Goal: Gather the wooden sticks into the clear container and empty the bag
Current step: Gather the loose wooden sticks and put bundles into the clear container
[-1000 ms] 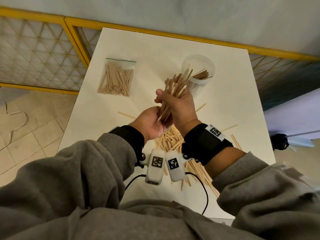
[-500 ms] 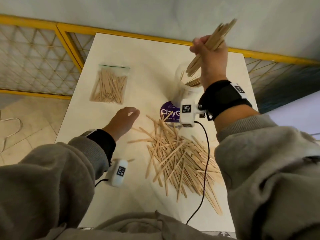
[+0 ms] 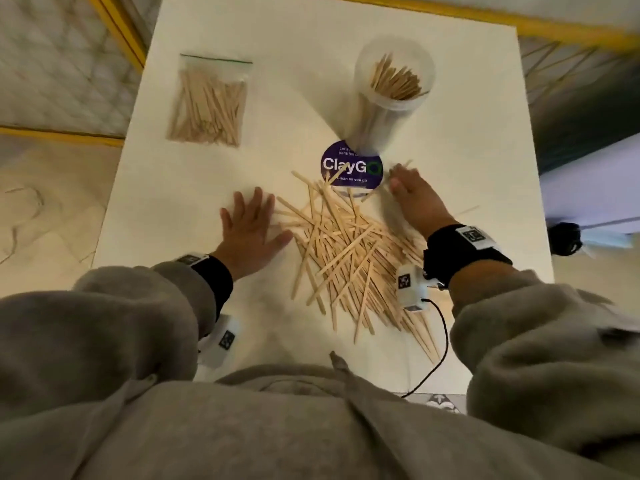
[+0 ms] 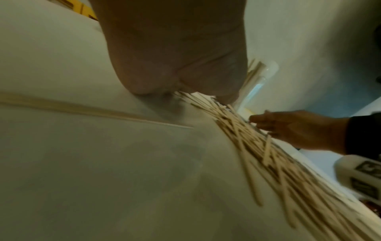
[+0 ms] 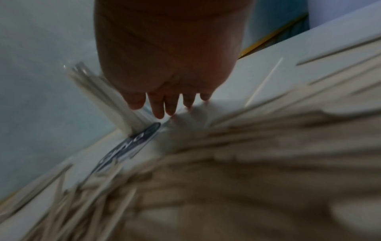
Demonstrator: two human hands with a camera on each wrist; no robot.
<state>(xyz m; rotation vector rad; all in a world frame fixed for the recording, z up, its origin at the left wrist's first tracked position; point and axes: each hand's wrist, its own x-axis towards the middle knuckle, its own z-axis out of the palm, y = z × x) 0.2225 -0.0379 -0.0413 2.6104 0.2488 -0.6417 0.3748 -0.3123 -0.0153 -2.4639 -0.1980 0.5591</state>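
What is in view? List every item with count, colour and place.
Table: one, white, under everything.
Clear container: one, transparent, far right, upright, sticks inside.
Bag: one, clear, green-topped, far left, full of sticks.
Loose sticks: many, pale wood, piled between the hands.
Sticker: one, purple, at the container's base.
Cable: one, black, near edge.
Left hand: flat, left of pile.
Right hand: flat, right of pile.
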